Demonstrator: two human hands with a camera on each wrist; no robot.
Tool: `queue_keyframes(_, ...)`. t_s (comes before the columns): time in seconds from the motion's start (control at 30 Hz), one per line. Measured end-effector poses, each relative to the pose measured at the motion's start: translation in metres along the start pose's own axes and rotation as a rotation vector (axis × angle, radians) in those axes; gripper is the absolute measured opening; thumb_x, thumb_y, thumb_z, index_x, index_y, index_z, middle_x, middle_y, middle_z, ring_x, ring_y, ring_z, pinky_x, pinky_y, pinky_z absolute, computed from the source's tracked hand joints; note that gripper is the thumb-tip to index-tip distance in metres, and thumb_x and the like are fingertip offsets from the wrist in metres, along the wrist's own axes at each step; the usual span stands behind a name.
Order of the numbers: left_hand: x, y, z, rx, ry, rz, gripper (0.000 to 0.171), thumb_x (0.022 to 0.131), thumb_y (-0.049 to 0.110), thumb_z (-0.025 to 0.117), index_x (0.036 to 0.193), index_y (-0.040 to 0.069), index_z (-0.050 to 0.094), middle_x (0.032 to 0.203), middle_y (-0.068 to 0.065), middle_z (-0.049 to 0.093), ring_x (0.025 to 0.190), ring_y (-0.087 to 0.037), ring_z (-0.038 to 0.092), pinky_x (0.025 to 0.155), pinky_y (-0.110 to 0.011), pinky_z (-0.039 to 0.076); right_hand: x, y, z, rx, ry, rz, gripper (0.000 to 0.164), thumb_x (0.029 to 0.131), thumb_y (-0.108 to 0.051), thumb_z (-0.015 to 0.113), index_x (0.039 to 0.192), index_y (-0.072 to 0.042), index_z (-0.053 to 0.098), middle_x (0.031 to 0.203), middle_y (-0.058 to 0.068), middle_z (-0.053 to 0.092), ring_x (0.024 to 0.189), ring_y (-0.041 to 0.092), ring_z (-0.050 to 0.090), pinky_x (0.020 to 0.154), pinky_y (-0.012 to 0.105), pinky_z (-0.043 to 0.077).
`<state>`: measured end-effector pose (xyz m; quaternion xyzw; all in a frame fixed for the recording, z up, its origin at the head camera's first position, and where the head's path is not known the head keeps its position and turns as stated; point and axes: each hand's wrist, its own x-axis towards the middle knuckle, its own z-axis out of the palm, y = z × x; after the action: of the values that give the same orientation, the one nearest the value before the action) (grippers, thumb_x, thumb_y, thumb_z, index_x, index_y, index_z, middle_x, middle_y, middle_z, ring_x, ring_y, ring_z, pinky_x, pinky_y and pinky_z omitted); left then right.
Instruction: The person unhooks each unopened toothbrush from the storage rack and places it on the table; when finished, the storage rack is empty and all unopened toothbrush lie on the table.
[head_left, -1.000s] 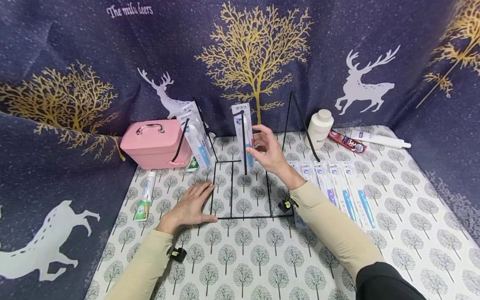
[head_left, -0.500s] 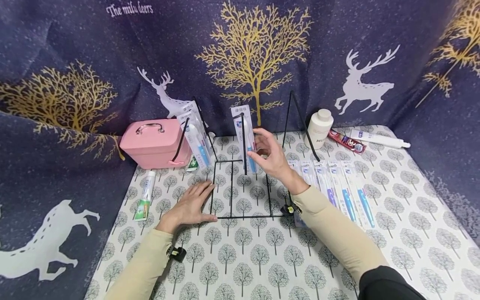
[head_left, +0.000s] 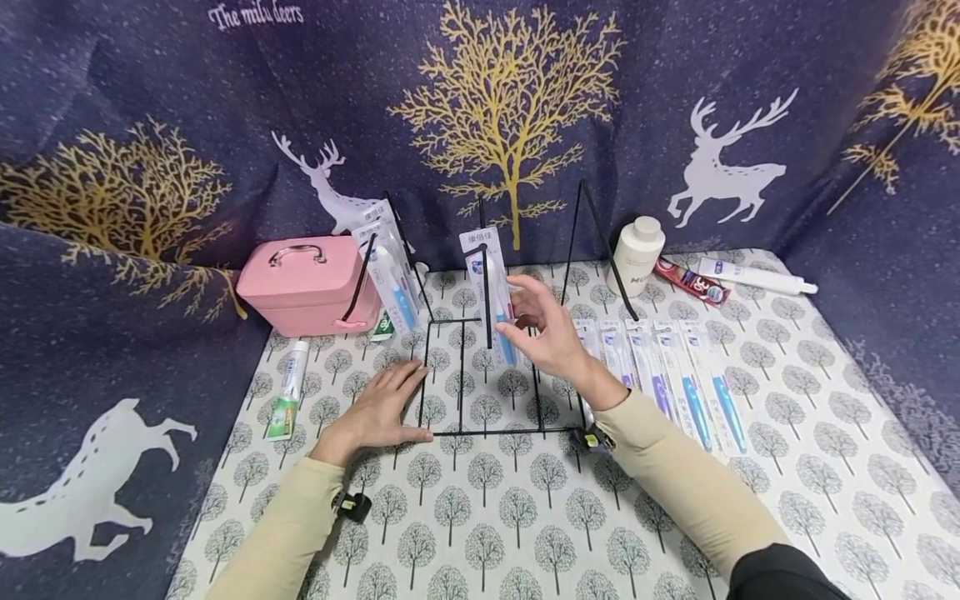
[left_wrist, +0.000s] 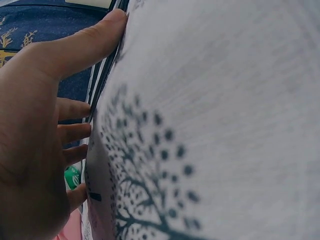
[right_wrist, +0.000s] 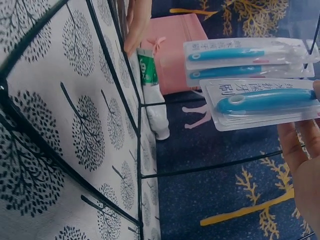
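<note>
Dark blue cloth (head_left: 360,67) printed with deer and golden trees hangs behind a desk (head_left: 480,558) spread with tree-patterned fabric. At the middle arm of the black wire rack (head_left: 517,431) is a packaged toothbrush (head_left: 497,287), apparently threaded by its top. Over the last second it has come lower and nearer the rack's front, so the step in hand looks like working it along that arm, not yet finished. The right hand (head_left: 553,333) pinches it between thumb and fingers; the left hand (head_left: 375,412), fingers relaxed and gripping nothing, rests unmoved against the rack's left front corner. Two hung packs (head_left: 393,287) are at the rack's left arm, a pink case (head_left: 303,287) beyond them; a row of packs (head_left: 693,392) lies right of the rack. Only the right wrist view shows most of a green-and-white tube (right_wrist: 148,71) near the rack's left arm; the left wrist view misses the pinched toothbrush
</note>
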<state>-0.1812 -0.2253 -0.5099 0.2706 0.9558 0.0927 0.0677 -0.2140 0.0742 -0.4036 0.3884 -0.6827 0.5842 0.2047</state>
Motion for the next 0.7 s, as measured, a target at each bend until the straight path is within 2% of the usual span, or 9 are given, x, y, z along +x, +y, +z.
queue_keyframes(0.13,0.0,0.0,0.0,-0.015,0.004,0.001,0.109,0.065,0.073,0.059,0.147,0.014,0.017,0.153,-0.009,0.013,0.138,-0.034,0.016,0.109,-0.058,0.015,-0.004,-0.003,0.0,0.035,-0.013,-0.041,0.065,0.066,0.021,0.066,0.122,0.017,0.034,0.087,0.027,0.061,0.072,0.032,0.061,0.057,0.036,0.056)
queue_keyframes(0.4,0.0,-0.001,0.001,-0.011,-0.007,-0.008,0.109,0.065,0.074,0.058,0.147,0.015,0.017,0.153,-0.009,0.012,0.139,-0.033,0.015,0.11,-0.057,0.014,-0.012,-0.014,-0.001,0.069,-0.038,-0.044,0.064,0.065,0.023,0.065,0.121,0.018,0.034,0.085,0.028,0.062,0.068,0.031,0.061,0.056,0.037,0.057)
queue_keyframes(0.7,0.002,-0.003,0.001,-0.006,-0.019,-0.008,0.109,0.065,0.075,0.056,0.147,0.014,0.016,0.153,-0.01,0.011,0.139,-0.033,0.013,0.11,-0.057,0.014,-0.019,-0.028,-0.002,0.093,-0.05,-0.099,0.064,0.061,0.024,0.066,0.117,0.022,0.034,0.083,0.029,0.062,0.067,0.03,0.062,0.055,0.035,0.057)
